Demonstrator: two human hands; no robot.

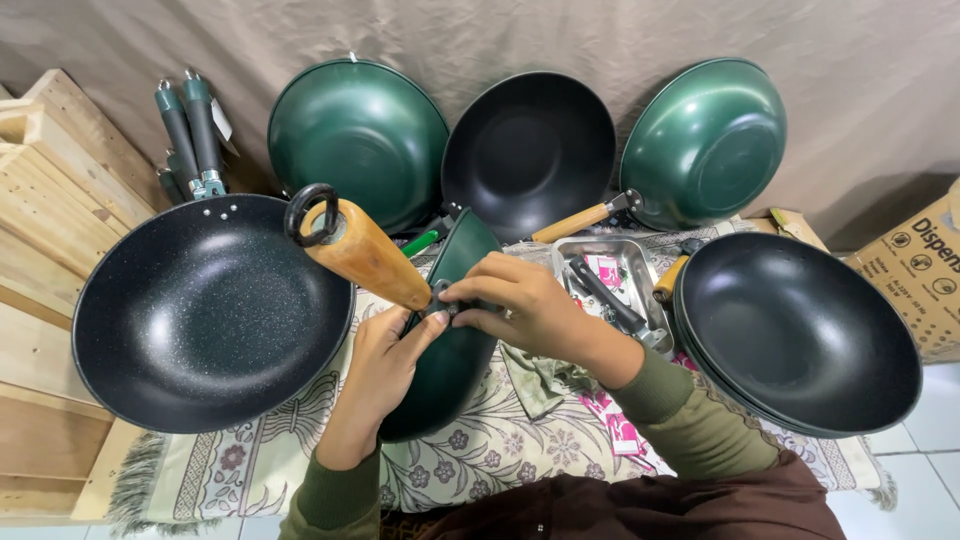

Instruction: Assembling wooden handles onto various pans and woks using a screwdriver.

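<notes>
The left hand (385, 365) grips the rim of a green wok (450, 340) held on edge, fingers closed around it; the right hand (520, 305) pinches the metal bracket at the base of the wooden handle (365, 255), fingers shut on it; a speckled black wok (200, 315) lies left of the fingers, a steel tray (625, 262) right.

I had one view only, from the head camera, looking steeply down and forward over the person's lap, close above the patterned mat (480, 455), with the draped cloth backdrop (500, 35) closing the far edge.
</notes>
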